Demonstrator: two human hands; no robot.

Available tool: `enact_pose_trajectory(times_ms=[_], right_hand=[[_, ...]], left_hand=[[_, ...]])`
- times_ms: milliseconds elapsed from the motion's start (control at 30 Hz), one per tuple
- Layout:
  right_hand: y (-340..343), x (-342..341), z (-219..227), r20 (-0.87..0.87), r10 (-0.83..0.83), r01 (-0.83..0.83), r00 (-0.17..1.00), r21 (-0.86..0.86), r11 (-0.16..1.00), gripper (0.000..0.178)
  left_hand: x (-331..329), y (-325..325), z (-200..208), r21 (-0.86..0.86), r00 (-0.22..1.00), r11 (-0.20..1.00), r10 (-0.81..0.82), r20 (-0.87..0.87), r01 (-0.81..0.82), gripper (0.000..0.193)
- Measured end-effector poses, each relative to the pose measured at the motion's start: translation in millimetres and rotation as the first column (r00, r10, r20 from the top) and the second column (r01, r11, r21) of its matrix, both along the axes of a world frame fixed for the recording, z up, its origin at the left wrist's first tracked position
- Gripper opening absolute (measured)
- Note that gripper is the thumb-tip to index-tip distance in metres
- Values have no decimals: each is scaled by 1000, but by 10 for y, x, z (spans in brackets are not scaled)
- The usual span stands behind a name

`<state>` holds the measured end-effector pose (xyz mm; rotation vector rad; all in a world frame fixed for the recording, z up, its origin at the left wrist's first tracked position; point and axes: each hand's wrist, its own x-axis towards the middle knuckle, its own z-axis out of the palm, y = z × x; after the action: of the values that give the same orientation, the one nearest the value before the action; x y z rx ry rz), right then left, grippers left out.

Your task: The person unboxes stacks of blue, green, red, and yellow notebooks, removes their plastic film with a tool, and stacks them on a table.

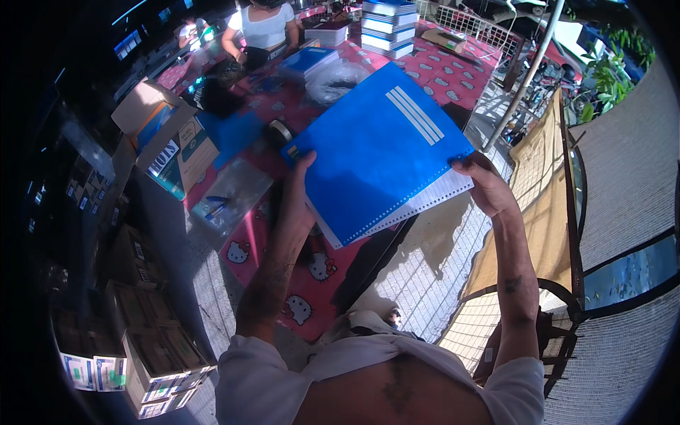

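Between my two hands I hold up a notebook [368,152] with a bright blue cover, tilted above the table's edge. Small punched holes run along the cover's lower right edge, and white hole-punched pages fan out a little beneath it. White label lines show near its upper right corner. My left hand [303,173] grips the left side, its thumb on the cover and its other fingers hidden behind. At the right corner, my right hand [485,183] pinches the cover and pages, thumb on top.
A pink patterned tablecloth [453,71] covers the table. An open cardboard box [202,159], a clear plastic bag [230,198] with pens, and a tape roll [280,129] lie left. Stacked notebooks [388,32] stand at the back. Another person [262,32] sits across. Cartons [159,347] are stacked lower left.
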<state>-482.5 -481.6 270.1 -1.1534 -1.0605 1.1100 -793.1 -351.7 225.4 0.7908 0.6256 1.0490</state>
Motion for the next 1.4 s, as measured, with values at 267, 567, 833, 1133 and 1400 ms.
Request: enact_pose_trajectory(times_ms=[267,567,833,1133,1400], right_hand=[[1602,732,65,-96,260,-267,961,-67,961,37],[3833,1273,-408,-76,284,-293,956,-276,915,31],[4773,1755,-1565,95,360,-277,928,-469,839,47],[4731,1937,-2001,528,245,-170,813,-187,968,89],[4743,1862,-1636,953,-6,-800,302,257,542,48]], left_hand=[[475,882,-47,74,982,980,185,29,-187,57],[1149,2600,-614,30,892,898,433,129,-440,42],[1590,3165,-1194,-26,767,817,530,-362,-576,70],[1477,1672,-654,527,124,838,543,-831,-141,78],[2390,719,-1320,467,-379,884,435,-817,7,48]])
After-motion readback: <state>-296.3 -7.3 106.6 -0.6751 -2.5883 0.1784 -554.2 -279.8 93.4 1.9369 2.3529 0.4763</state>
